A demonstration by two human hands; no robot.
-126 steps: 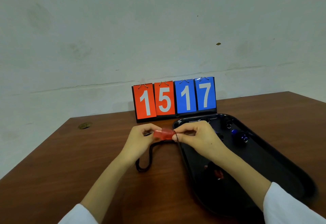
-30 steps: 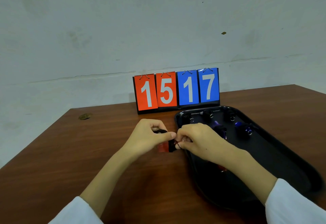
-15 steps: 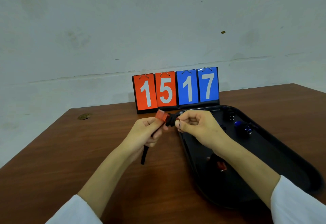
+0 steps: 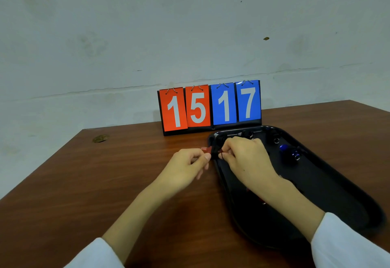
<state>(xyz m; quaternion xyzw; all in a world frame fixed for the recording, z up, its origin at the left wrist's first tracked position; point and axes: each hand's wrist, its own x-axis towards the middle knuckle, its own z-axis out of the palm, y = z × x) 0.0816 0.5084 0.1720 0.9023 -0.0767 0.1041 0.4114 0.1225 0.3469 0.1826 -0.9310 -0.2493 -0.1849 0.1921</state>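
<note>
My left hand (image 4: 185,166) pinches a small red piece (image 4: 206,149) between thumb and forefinger, just left of the black tray's (image 4: 346,196) rim. My right hand (image 4: 247,160) pinches the black strap (image 4: 215,152) joined to that red piece, over the tray's near-left edge. The two hands almost touch. Most of the strap is hidden inside my fingers.
A flip scoreboard (image 4: 210,107) reading 15 and 17 stands at the back of the brown wooden table (image 4: 105,183). In the tray lie a blue piece (image 4: 289,151) and several small dark parts with metal rings. A round brass fitting (image 4: 100,138) sits at the table's far left.
Both hands have dropped from in front of the scoreboard toward the table. The strap that hung below my left hand half a second ago is no longer visible.
</note>
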